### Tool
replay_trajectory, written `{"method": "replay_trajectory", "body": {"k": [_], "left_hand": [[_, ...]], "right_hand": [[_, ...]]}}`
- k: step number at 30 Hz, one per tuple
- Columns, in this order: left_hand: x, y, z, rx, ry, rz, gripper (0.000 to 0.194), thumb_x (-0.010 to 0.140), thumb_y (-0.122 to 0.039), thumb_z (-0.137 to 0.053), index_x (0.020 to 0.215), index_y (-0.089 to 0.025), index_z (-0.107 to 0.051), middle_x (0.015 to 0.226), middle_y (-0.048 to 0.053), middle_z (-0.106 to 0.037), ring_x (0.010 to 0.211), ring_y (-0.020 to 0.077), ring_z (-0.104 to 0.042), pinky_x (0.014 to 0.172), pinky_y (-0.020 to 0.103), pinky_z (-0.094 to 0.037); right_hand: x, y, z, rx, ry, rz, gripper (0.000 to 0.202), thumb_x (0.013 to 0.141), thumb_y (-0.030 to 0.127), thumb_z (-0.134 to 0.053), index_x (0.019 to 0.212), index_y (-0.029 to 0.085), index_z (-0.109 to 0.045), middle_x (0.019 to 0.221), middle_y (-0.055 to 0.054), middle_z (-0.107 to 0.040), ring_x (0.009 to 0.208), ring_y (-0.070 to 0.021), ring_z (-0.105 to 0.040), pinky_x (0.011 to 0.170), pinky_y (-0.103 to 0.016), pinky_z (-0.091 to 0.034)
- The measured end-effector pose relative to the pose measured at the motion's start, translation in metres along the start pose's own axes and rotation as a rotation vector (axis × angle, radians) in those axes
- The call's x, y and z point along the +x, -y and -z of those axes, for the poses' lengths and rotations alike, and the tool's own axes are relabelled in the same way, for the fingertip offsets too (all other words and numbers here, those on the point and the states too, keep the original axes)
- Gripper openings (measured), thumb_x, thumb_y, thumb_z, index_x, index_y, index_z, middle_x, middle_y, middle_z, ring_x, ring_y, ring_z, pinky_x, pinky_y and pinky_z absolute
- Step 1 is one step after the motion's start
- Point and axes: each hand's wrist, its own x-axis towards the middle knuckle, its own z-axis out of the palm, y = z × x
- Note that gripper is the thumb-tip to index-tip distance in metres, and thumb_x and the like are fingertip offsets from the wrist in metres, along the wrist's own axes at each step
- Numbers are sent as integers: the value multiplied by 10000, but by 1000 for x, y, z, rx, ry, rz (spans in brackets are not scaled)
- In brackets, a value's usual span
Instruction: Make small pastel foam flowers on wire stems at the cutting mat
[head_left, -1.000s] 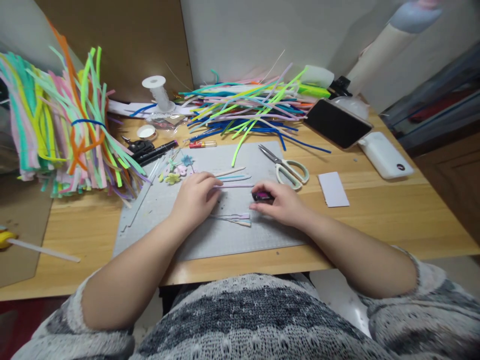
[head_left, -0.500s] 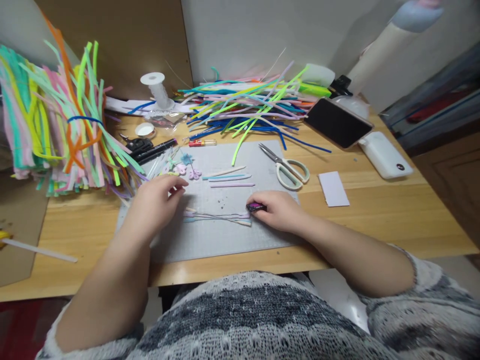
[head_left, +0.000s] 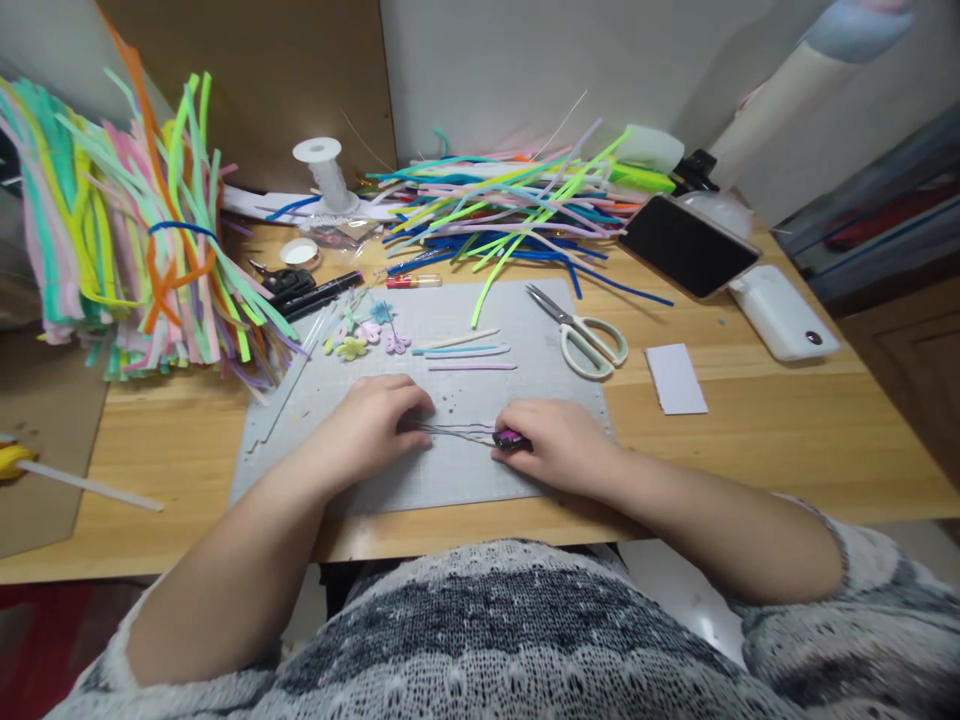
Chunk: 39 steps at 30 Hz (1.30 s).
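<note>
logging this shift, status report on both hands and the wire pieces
Right hand on purple-and-black tool; left hand at wire pieces, grip unclear. Scissors beside, not between hands.

Single head cam, fwd & down over worktop (head_left: 675, 460), arm's-length view.

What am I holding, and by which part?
Your right hand holds a small purple-and-black object around its right part. Whether your left hand grips the strips can't be told.
</note>
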Motion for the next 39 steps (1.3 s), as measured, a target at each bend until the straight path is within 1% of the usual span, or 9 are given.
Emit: {"method": "replay_trajectory", "body": {"k": [2,4,9,16,22,26,28,32,39], "left_hand": [[-2,3,2,4,23,-13,254,762,-328,-703,972,-197,-646,979,68,-657,921,235,-601,792,355,-454],[-5,7,6,-13,65,-24,327,763,-347,-708,1048,-206,-631,1042,73,-649,981,241,-595,831,359,-450],[-13,21,16,-79,118,20,529,747,-404,-720,1221,-233,-558,1176,83,-622,1063,235,-586,880,342,-449],[-17,36,23,62,99,138,510,678,-407,-749,1115,-215,-571,931,54,-631,860,235,-597,739,340,-458],[-19,39,24,79,95,149,543,647,-446,-757,1095,-213,-557,905,54,-624,820,231,-593,709,331,-453],[-20,40,24,74,28,119,484,654,-441,-744,1050,-219,-577,901,54,-631,811,228,-593,694,326,-442],[-19,37,24,80,-17,99,384,693,-411,-718,1001,-219,-594,875,49,-631,797,220,-585,688,323,-429],[-13,22,20,78,-52,-13,102,809,-306,-622,812,-204,-622,803,38,-623,766,189,-566,690,307,-406],[-1,-13,-7,99,27,-194,139,880,-202,-522,895,-204,-660,853,47,-653,848,204,-590,768,347,-411]], "right_hand": [[0,-1,-1,29,10,-8,20,811,240,-601,829,233,-607,869,-38,-690,809,-202,-600,623,-305,-359],[0,-2,-1,92,9,-27,68,798,193,-581,838,238,-613,865,-29,-695,800,-193,-603,633,-301,-372],[-1,-9,3,256,-59,-94,84,793,193,-570,843,230,-625,866,-21,-697,784,-177,-609,661,-294,-408],[6,-30,5,259,-167,-75,85,804,199,-586,852,218,-654,894,-37,-701,819,-180,-616,715,-308,-430],[11,-29,-2,292,-205,-40,106,842,263,-585,872,228,-680,921,-46,-717,838,-188,-638,727,-325,-450],[12,-25,-4,357,-281,-52,130,844,296,-599,925,233,-678,950,-49,-722,880,-191,-650,767,-332,-464],[11,-24,-3,346,-277,-47,107,843,291,-596,875,225,-674,892,-43,-721,837,-183,-648,728,-316,-457],[9,-19,0,240,-130,-35,71,822,247,-600,844,238,-667,877,-21,-724,810,-176,-642,682,-296,-423],[10,-13,0,105,-56,-68,138,768,169,-594,855,255,-658,872,-8,-724,815,-192,-631,654,-292,-379]]}}
